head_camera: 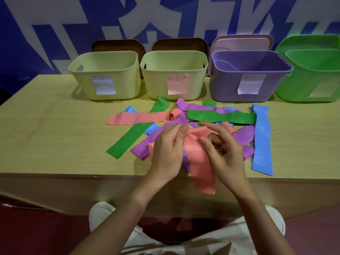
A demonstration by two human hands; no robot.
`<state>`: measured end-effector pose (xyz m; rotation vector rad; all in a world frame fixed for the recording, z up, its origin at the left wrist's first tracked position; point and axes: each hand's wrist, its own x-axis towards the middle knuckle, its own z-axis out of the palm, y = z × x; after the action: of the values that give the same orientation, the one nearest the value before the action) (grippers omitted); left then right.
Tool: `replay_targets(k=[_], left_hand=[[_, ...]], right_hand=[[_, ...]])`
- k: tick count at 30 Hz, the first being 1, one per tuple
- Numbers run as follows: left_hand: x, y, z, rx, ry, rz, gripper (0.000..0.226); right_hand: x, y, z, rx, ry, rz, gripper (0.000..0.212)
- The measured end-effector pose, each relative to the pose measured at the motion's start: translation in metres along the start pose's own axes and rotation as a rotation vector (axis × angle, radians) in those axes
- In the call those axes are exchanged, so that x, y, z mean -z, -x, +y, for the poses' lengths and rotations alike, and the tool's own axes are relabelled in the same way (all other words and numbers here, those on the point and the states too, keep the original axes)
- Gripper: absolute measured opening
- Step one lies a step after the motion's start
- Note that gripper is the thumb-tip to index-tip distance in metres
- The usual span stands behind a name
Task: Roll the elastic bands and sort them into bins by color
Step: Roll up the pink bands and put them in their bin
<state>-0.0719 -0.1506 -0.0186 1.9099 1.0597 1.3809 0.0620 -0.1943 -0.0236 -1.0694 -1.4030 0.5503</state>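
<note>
A pink elastic band (199,162) hangs over the table's front edge, its upper end held up between both hands. My left hand (168,150) pinches that upper end with thumb and fingers. My right hand (222,144) grips the band from the right with its fingers curled. Behind the hands lies a pile of flat bands: another pink band (139,117), a green band (220,116), a second green band (128,138), purple bands (145,146) and a long blue band (262,140).
Four bins stand in a row at the back of the table (46,135): two pale yellow bins (104,76) (173,76), a purple bin (248,78) and a green bin (312,78), each with a paper label. Lids lean behind them.
</note>
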Motion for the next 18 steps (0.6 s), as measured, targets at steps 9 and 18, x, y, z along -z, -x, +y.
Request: replay_targets(k=[9,18], left_hand=[[0.001,-0.003,-0.012,-0.012,-0.072,0.010,0.033],[0.000,-0.006,-0.013,-0.006,-0.120,-0.111,0.032]], right_hand=[[-0.003,-0.001,-0.001,-0.036,0.018,0.035,0.017],[-0.006,-0.011,-0.001,-0.025,0.047,0.172,0.017]])
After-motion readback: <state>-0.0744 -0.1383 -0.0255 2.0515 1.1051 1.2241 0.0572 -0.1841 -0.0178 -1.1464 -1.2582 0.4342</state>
